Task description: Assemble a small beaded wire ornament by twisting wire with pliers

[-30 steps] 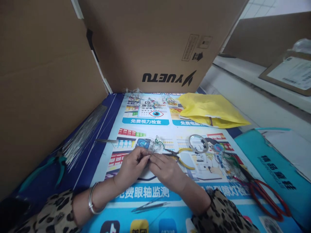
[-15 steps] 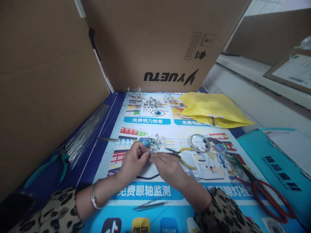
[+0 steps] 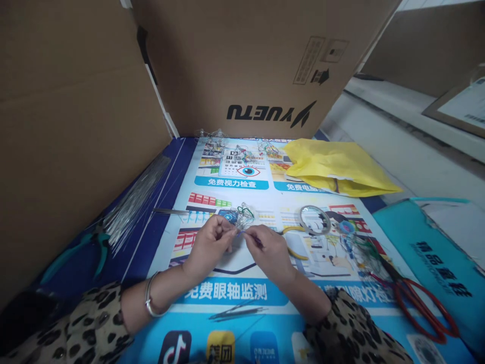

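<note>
My left hand [image 3: 214, 240] is closed in a pinch, thumb against the fingers. Facing it, my right hand [image 3: 267, 247] pinches too, its fingertips close to the left ones. Between the fingertips shows a thin wire [image 3: 240, 233] with a bluish-purple tint; its ends are hidden by the fingers. Just beyond the fingertips is a tangle of silver and green wire [image 3: 245, 214]; whether it joins the held wire I cannot tell. Yellow-handled pliers [image 3: 296, 246] lie right of my right hand, which partly hides them. Several dark thin wire pieces [image 3: 238, 313] rest between my forearms.
Straight wires [image 3: 136, 202] and teal-handled pliers [image 3: 99, 245] lie at left. At right are a tape roll [image 3: 329, 221], a wire tangle [image 3: 361, 258], red-handled scissors [image 3: 424, 308] and a teal bag [image 3: 428, 247]. A yellow bag [image 3: 341, 167] and cardboard [image 3: 242, 65] stand behind.
My right hand has drawn its fingers in to a tighter pinch, and a bluish wire now shows between the fingertips. The right hand covers more of the yellow-handled pliers. The view has shifted slightly.
</note>
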### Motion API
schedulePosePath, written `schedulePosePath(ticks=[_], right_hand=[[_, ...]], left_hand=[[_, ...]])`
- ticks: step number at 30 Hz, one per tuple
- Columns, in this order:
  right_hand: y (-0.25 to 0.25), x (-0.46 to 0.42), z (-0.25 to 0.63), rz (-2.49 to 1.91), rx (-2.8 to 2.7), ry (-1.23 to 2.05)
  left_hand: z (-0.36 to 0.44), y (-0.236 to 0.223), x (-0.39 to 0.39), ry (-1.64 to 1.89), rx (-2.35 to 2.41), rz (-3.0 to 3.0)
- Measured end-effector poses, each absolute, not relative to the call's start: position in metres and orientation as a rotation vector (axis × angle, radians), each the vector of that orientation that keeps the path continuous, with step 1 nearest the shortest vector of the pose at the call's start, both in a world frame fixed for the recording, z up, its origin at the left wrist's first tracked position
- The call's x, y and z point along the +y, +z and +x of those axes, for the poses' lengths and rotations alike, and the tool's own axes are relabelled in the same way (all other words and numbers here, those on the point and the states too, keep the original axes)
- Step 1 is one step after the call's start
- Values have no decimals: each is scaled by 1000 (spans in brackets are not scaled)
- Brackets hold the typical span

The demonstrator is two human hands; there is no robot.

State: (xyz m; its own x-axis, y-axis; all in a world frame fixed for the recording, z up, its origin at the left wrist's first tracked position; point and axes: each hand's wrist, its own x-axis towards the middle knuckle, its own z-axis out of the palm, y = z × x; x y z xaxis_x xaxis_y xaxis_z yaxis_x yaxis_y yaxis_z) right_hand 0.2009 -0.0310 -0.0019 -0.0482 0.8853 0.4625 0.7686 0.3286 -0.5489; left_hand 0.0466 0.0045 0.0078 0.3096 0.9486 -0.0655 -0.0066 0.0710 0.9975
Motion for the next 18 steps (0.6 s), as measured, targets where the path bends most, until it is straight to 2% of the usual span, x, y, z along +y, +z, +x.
schedulePosePath(ticks=[4, 7, 18], right_hand=[[-7, -31, 196, -1530, -1829, 35], [-10, -30, 192, -1561, -1760, 35], [3, -28, 190, -1567, -1320, 759]], left_hand=[[49, 5, 3, 933, 972, 1265], [50, 4, 2, 940, 943, 1240], [46, 8, -9, 778, 830, 1432]])
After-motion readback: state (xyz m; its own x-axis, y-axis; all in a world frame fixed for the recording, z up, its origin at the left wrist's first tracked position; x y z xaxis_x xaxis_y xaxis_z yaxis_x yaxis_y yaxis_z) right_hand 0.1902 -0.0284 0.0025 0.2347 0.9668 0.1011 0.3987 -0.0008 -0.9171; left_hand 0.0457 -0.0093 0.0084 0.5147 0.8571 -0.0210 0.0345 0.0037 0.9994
